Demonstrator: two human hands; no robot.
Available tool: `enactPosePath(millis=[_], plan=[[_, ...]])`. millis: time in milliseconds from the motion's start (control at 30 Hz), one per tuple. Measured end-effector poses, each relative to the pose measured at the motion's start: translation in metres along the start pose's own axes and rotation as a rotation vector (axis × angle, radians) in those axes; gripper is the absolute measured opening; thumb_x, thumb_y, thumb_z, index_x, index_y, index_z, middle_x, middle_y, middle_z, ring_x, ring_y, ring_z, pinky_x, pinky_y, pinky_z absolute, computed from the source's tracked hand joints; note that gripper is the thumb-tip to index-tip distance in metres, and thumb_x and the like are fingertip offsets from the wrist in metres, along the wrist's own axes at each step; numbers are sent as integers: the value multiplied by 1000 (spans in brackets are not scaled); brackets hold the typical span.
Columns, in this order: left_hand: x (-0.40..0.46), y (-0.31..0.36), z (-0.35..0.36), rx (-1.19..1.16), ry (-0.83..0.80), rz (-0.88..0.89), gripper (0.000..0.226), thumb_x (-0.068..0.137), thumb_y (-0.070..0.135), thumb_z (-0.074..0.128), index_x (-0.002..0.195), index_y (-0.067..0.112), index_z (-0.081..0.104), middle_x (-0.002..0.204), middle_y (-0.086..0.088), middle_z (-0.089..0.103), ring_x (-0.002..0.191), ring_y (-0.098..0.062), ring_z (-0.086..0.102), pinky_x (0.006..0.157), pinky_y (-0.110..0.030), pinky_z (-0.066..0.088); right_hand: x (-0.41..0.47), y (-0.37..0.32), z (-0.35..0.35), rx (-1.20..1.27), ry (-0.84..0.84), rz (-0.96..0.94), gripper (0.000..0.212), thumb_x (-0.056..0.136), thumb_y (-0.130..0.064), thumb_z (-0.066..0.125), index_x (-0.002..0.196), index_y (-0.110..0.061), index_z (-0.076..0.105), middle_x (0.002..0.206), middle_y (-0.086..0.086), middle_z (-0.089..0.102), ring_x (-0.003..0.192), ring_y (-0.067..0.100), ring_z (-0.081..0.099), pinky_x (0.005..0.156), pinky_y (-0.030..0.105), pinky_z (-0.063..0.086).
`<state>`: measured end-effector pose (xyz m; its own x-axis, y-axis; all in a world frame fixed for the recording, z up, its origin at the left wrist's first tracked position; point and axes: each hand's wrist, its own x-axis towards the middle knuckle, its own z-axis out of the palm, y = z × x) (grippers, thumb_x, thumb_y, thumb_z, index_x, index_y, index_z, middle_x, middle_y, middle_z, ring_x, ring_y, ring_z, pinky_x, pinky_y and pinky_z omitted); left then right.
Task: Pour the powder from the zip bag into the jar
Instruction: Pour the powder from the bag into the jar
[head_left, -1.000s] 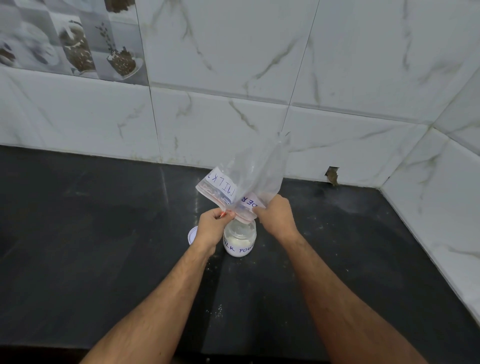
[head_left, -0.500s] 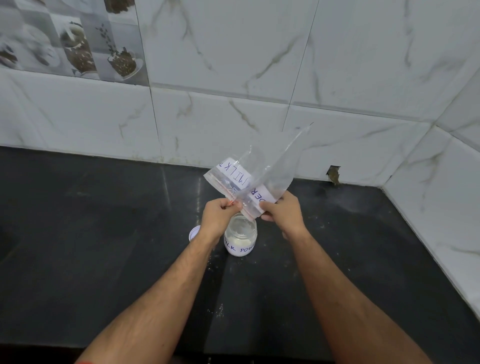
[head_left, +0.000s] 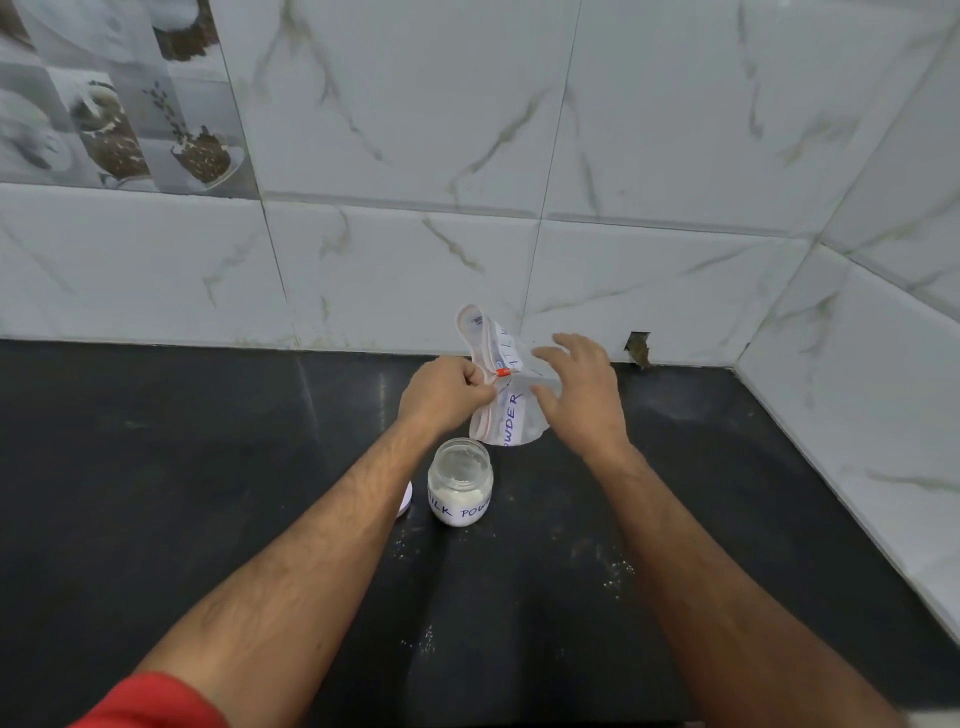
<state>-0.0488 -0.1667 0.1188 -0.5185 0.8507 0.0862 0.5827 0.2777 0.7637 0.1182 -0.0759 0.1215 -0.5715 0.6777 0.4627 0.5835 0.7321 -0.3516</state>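
On the black stone surface (head_left: 156, 493), near the back wall of white marbled tiles (head_left: 415, 260), we noted the small clear glass jar with the handwritten label (head_left: 460, 482) standing upright and lidless, white powder in its lower part. A white round lid (head_left: 405, 502) lay just beside it on the left, mostly hidden behind the left forearm.

The clear plastic zip bag with blue handwriting (head_left: 506, 395) hung beyond the jar, toward the wall and slightly to the right, above the jar's mouth but not over it. Its long axis ran roughly upright, with the zip edge folded over at the top and an orange slider showing near the left hand's fingers. We judged it nearly empty.

The left hand (head_left: 445, 392) pinched the bag at its left edge, fingers curled on the plastic. The right hand (head_left: 579, 392) hovered just to the right of the bag with fingers spread; whether any fingertip touched the plastic we could not tell.

We judged the pour largely done. Any remainder would call for bringing the bag's mouth back toward us and down over the jar; the left hand was the nearer. Scattered white grains (head_left: 615, 569) lay on the surface in front of the jar.
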Motion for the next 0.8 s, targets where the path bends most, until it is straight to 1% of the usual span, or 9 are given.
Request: enactPosePath(millis=[100, 167, 267, 333, 400, 500, 600, 667, 800], plan=[[9, 24, -2, -9, -69, 72, 29, 79, 26, 69, 60, 9, 54, 61, -4, 44, 58, -15, 36, 58, -33, 31, 8, 10, -12, 38, 0, 58, 22, 93, -29, 66, 109, -16, 73, 122, 3, 68, 119, 25, 56, 97, 40, 42], [12, 25, -4, -96, -95, 69, 43, 81, 35, 72, 57, 7, 50, 58, -3, 40, 57, -15, 34, 56, -31, 29, 9, 14, -13, 138, -17, 120, 18, 94, -27, 63, 99, -13, 73, 105, 2, 72, 102, 22, 61, 90, 39, 47], [12, 24, -5, -265, -86, -8, 56, 87, 51, 67, 53, 19, 36, 52, 5, 32, 51, -13, 27, 54, -29, 23, 9, 23, -16, 406, -28, 230, 13, 94, -23, 63, 82, -19, 67, 79, -6, 65, 74, 7, 57, 72, 28, 44], [15, 23, -4, -387, -75, -50, 52, 93, 54, 58, 65, 11, 54, 65, -4, 46, 61, -15, 39, 64, -28, 32, 9, 31, -23, 526, 6, 278, 22, 94, -21, 64, 72, -25, 60, 69, -11, 58, 62, 1, 49, 66, 23, 39], [18, 21, -4, -455, -40, -85, 56, 97, 53, 52, 81, 2, 69, 74, -4, 61, 62, -11, 51, 66, -21, 40, 11, 39, -30, 623, 33, 328, 19, 94, -20, 63, 74, -21, 63, 71, -6, 60, 65, 6, 51, 67, 25, 43], [20, 14, -2, -557, 15, -156, 40, 100, 48, 50, 88, 16, 71, 79, 4, 66, 59, -4, 53, 47, -14, 38, 12, 49, -40, 798, 73, 374, 15, 93, -23, 63, 78, -20, 67, 76, -1, 69, 69, 11, 59, 69, 30, 49], [24, 9, 3, -624, -32, -173, 21, 98, 43, 57, 98, 25, 66, 105, 5, 69, 87, -9, 64, 63, -25, 43, 15, 58, -50, 919, 81, 409, 15, 91, -27, 63, 78, -22, 68, 77, 0, 73, 70, 14, 64, 69, 32, 51], [26, 13, 7, -690, -91, -149, 25, 96, 43, 61, 112, 24, 64, 118, 7, 67, 105, -11, 65, 72, -28, 46, 19, 61, -55, 969, 88, 425, 18, 94, -21, 62, 77, -22, 67, 77, 3, 73, 69, 17, 65, 70, 35, 52], [32, 37, 15, -774, -86, -76, 29, 94, 40, 64, 118, 24, 65, 114, 7, 70, 104, -12, 66, 73, -27, 45, 22, 62, -59, 1036, 47, 429, 24, 97, -15, 59, 76, -22, 69, 76, 4, 75, 64, 16, 68, 62, 34, 55]])
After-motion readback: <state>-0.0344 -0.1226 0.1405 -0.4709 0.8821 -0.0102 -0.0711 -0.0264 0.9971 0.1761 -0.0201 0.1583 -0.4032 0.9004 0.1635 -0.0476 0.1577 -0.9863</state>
